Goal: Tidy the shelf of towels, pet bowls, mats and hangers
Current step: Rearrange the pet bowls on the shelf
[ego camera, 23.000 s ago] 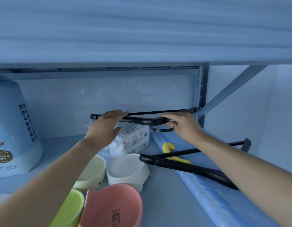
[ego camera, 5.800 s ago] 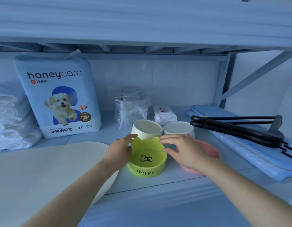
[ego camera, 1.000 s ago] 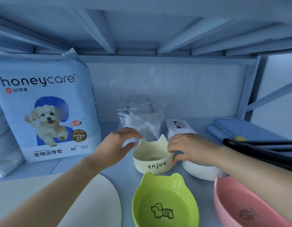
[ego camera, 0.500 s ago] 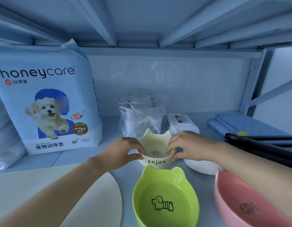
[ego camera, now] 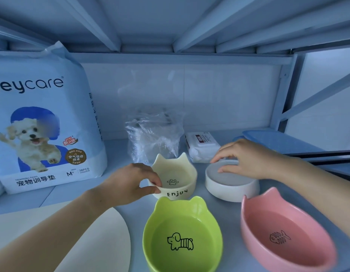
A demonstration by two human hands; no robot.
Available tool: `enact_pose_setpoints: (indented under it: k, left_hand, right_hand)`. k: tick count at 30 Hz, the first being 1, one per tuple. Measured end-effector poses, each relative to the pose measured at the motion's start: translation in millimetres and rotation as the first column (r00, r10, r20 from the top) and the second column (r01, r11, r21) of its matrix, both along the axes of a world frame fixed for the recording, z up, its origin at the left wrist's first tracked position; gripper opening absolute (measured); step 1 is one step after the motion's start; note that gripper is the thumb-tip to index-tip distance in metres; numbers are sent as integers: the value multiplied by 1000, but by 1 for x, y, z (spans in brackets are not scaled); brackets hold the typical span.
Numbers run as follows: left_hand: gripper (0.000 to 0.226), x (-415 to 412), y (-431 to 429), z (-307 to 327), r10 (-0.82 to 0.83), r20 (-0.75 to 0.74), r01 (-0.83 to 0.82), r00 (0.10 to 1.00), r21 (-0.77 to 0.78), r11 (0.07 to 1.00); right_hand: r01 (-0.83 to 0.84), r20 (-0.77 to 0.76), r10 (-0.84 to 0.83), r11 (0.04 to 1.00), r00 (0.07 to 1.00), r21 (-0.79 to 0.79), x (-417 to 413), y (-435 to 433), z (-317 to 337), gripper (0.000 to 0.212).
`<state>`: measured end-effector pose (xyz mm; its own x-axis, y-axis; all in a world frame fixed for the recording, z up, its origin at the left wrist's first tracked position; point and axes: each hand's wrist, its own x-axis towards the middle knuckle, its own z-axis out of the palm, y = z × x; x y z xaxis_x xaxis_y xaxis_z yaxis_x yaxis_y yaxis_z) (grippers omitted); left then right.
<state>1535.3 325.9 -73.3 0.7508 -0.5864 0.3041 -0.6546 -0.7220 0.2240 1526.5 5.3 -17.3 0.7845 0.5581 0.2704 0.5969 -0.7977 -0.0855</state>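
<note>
Several pet bowls stand on the shelf. My left hand (ego camera: 129, 183) pinches the left rim of the cream cat-eared bowl (ego camera: 177, 176) marked "Enjoy". My right hand (ego camera: 246, 160) reaches over the round white bowl (ego camera: 231, 188), with its fingertips at the bowl's far rim. In front stand a green eared bowl (ego camera: 183, 236) with a dog drawing and a pink eared bowl (ego camera: 284, 232) with a fishbone drawing. Black hangers (ego camera: 327, 156) lie on a folded blue mat (ego camera: 278, 140) at the right.
A tall pack of pet training pads (ego camera: 42, 122) stands at the left. A crumpled clear plastic bag (ego camera: 154, 134) and a white wipes pack (ego camera: 201, 146) sit behind the bowls. A cream oval mat (ego camera: 72, 238) lies at front left. The upper shelf's beams hang low overhead.
My right hand has let go of the cream bowl and moved right, over the white bowl. My left hand keeps its pinch on the cream bowl's rim.
</note>
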Motion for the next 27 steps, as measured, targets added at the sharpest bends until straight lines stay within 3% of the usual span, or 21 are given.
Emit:
enact_pose_setpoints:
  k: [6, 11, 18, 27]
  left_hand:
    - [17, 1, -12, 12, -27, -22, 27, 999, 1, 1000]
    - [13, -6, -41, 24, -97, -41, 90, 994, -150, 985]
    - [25, -7, -108, 32, -211, 46, 212, 977, -31, 977]
    - [61, 3, -149, 21, -213, -75, 219, 974, 86, 972]
  right_hand:
    - [32, 4, -32, 999, 999, -30, -5, -20, -4, 24]
    - [48, -2, -48, 998, 999, -45, -4, -33, -2, 23]
    - [56, -5, -56, 998, 998, -27, -12, -56, 7, 19]
    - [29, -6, -28, 999, 1000, 18, -18, -85, 11, 20]
